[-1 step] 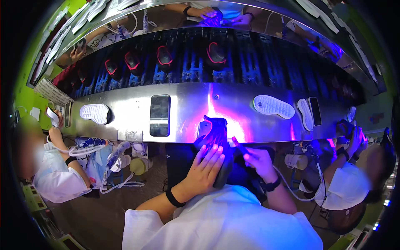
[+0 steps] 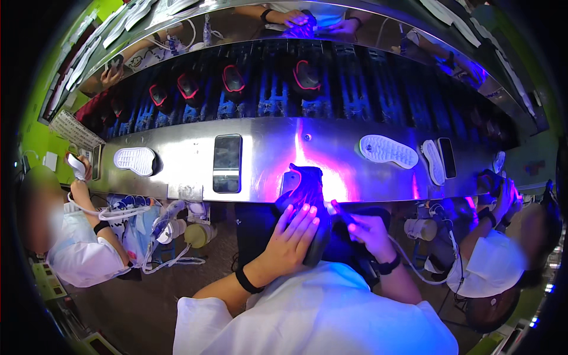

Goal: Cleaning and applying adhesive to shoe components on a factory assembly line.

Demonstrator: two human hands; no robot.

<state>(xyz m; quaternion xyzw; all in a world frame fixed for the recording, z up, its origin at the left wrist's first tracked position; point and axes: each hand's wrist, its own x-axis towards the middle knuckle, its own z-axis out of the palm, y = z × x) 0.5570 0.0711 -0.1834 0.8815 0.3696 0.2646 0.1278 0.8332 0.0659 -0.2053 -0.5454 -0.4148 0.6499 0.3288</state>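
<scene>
A dark shoe upper [image 2: 306, 184] with a red-edged collar leans against the near edge of the metal bench, lit purple. My left hand [image 2: 294, 236] holds it from the left side, fingers stretched close together along it; the thumb is out of sight. To the right of the upper, my right hand [image 2: 370, 234] is closed round a slim dark tool [image 2: 341, 214] with a pale tip, probably a brush. That tip is beside the upper's right side; glare hides whether they touch.
On the metal bench [image 2: 266, 171] lie a phone [image 2: 227, 164], a white sole [image 2: 135, 161] at left and another white sole [image 2: 389, 151] at right. Behind runs a dark conveyor [image 2: 266, 89] carrying several red-edged dark uppers. Co-workers sit on both sides; a pale hose [image 2: 414, 273] hangs at right.
My right hand has shifted slightly, and the tool's tip is a little nearer to me. My left hand and the upper stay put. The co-worker at left has moved a white piece slightly.
</scene>
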